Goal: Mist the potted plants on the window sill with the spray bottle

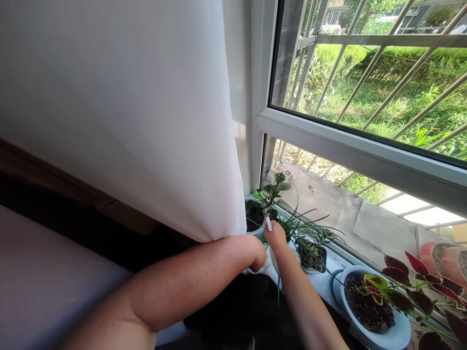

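Note:
My right hand (276, 236) is closed around a small white stick-like thing with a red end (269, 223); its exact kind I cannot make out. Long thin green leaves (297, 226) spread just beyond this hand. My left hand (258, 261) bends down at the wrist beside a white pot (270, 266), and its fingers are hidden, so any hold on the pot does not show. A leafy green plant (276, 188) grows from a round pot of dark soil (254, 216) just past both hands.
A small square dark pot (313, 256) sits right of my right wrist. Further right is a pale blue pot (343, 291) with red-leaved coleus (419, 277). A white curtain (175, 121) hangs against my left forearm. The barred window (357, 141) lies behind the plants.

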`<move>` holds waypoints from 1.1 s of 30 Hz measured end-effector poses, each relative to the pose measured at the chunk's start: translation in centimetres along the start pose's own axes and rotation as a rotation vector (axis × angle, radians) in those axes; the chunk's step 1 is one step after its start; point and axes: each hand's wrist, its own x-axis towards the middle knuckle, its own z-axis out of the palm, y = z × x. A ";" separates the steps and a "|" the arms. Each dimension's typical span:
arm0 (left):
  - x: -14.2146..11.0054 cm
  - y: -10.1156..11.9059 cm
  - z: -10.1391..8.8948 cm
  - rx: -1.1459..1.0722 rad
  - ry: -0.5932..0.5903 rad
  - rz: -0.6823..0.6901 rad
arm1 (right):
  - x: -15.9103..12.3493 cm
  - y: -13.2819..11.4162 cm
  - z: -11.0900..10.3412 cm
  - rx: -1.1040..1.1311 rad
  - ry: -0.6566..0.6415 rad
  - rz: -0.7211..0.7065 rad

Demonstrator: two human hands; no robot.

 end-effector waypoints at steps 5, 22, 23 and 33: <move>-0.3 0.1 -0.5 0.023 -0.065 -0.005 | -0.9 1.7 -0.7 0.194 0.150 -0.162; -1.1 0.4 -1.2 0.105 -0.062 0.002 | -6.2 4.4 -7.4 0.543 0.340 -0.228; -1.0 0.3 -1.1 0.108 -0.054 0.006 | -6.4 4.2 -8.0 0.564 0.337 -0.246; -0.1 -0.4 -0.2 0.074 0.026 -0.039 | -6.3 4.0 -11.2 0.535 0.406 -0.192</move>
